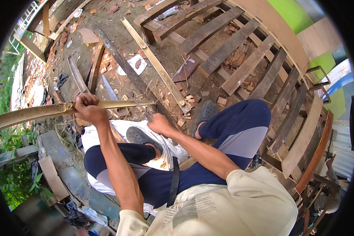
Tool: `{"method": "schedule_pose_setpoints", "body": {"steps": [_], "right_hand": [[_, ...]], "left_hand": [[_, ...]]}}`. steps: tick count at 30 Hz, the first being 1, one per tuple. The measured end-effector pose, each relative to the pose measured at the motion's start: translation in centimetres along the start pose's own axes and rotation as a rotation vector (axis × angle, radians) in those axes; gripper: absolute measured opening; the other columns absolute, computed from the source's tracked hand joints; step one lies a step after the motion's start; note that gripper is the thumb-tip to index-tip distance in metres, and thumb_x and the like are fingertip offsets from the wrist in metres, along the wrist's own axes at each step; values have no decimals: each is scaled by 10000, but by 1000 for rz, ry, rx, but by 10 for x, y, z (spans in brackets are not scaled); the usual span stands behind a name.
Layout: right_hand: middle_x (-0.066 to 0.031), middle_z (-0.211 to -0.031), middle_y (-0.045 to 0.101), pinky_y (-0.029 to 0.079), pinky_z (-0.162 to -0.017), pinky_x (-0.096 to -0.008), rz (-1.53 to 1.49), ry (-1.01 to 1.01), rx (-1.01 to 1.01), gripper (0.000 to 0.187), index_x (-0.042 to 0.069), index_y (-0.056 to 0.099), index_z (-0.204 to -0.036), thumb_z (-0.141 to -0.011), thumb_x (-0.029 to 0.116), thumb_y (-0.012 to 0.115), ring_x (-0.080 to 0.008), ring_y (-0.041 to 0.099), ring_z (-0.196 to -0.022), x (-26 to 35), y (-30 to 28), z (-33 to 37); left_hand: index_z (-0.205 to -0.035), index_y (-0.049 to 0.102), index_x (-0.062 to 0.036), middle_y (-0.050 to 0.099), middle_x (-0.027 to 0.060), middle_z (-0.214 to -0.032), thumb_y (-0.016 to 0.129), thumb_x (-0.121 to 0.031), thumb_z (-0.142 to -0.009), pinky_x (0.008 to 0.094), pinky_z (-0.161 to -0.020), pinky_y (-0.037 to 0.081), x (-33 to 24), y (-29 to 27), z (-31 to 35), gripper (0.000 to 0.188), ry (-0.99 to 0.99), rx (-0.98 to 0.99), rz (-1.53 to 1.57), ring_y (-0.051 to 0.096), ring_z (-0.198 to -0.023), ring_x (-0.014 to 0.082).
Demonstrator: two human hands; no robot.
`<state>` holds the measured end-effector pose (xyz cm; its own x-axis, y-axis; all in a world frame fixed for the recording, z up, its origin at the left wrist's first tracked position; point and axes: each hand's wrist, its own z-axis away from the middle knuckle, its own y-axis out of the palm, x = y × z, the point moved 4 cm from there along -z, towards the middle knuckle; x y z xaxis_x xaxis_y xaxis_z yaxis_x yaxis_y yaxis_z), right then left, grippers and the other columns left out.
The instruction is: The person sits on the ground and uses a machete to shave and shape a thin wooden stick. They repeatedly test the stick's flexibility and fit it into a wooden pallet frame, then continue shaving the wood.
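Note:
A long split bamboo strip (pixel 35 113) runs in from the left edge and ends in a pale, freshly cut stretch above my knees. My left hand (pixel 89 108) is wrapped around it near a node. My right hand (pixel 159 125) is closed round the dark handle of a knife (pixel 139 106). Its thin blade slants up and left, close to the strip's pale end; whether it touches cannot be made out. Under both hands lies a white sack cloth (pixel 118 129), beside my foot in a grey clog (pixel 139 137).
A slatted wooden frame (pixel 240 67) curves along the right side. On the dirt floor lie another bamboo strip (pixel 157 65), a dark wooden beam (pixel 122 59), a saw-like blade (pixel 109 88), a white paper piece (pixel 137 64) and scattered wood chips. Green plants (pixel 15 145) grow at the left.

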<state>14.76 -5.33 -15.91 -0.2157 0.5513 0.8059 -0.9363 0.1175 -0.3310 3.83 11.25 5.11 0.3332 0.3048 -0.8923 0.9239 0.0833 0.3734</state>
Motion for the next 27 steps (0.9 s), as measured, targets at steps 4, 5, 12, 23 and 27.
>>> {"method": "schedule_pose_setpoints", "body": {"steps": [4,5,12,23,27], "right_hand": [[-297,-798,660,517,-728,-538,-9,-200,-124,219,-15,638,-856,-775,188,627,-473,662,-791,18,3,10],[-287,-814,668,522,-738,-533,17,-169,-142,219,-13,633,-843,-781,198,634,-471,664,-802,-12,6,6],[-301,-1021,690,547,-840,-471,111,384,39,355,-73,705,-971,-751,197,637,-432,687,-993,-104,8,-15],[-137,-638,620,458,-442,-370,-729,640,188,187,-30,630,-691,-779,134,643,-197,606,-530,-105,30,-14],[-173,-664,633,517,-543,-428,-160,453,119,254,-70,641,-814,-806,183,643,-269,658,-602,-103,22,-23]], "left_hand": [[-678,263,-149,230,-29,-606,422,-211,-964,288,-468,182,0,-4,-1,332,-28,-8,2,203,-500,98],[-682,258,-144,223,-28,-606,416,-197,-967,287,-467,183,0,-4,-2,330,-22,7,4,195,-500,98],[-726,262,-140,208,-31,-606,419,-161,-975,282,-463,184,2,-17,-2,295,-12,-41,85,173,-499,97],[-736,299,-140,251,-33,-612,444,-145,-952,264,-451,169,2,7,0,260,-44,19,97,213,-498,75],[-725,288,-136,251,-38,-597,445,-144,-959,257,-455,195,2,11,0,282,-31,17,60,234,-493,72]]}}
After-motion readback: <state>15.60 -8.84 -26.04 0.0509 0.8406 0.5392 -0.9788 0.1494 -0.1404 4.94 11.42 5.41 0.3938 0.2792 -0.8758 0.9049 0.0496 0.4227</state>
